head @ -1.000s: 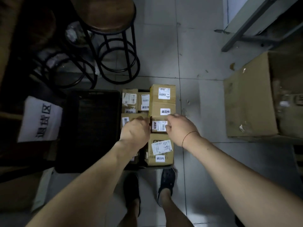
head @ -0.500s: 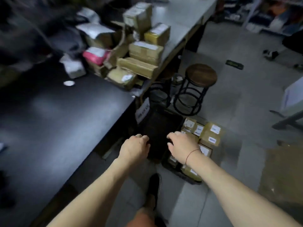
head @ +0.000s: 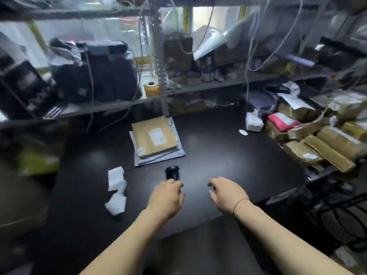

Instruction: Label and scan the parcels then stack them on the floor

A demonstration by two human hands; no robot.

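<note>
Your flat parcel (head: pixel 154 135) lies on a mailer bag (head: pixel 158 159), the scanner (head: pixel 172 172) just before it. Paper scraps (head: pixel 116 178) lie to your left, the parcel heap (head: pixel 327 147) right.

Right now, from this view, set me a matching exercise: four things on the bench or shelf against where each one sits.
1 brown parcel
2 yellow roll
3 pink parcel
4 white paper strips

A in the right-hand pile
B on the table, left of the left hand
C on grey mailers
D on the shelf

Pairs: 1-C, 2-D, 3-A, 4-B
</note>
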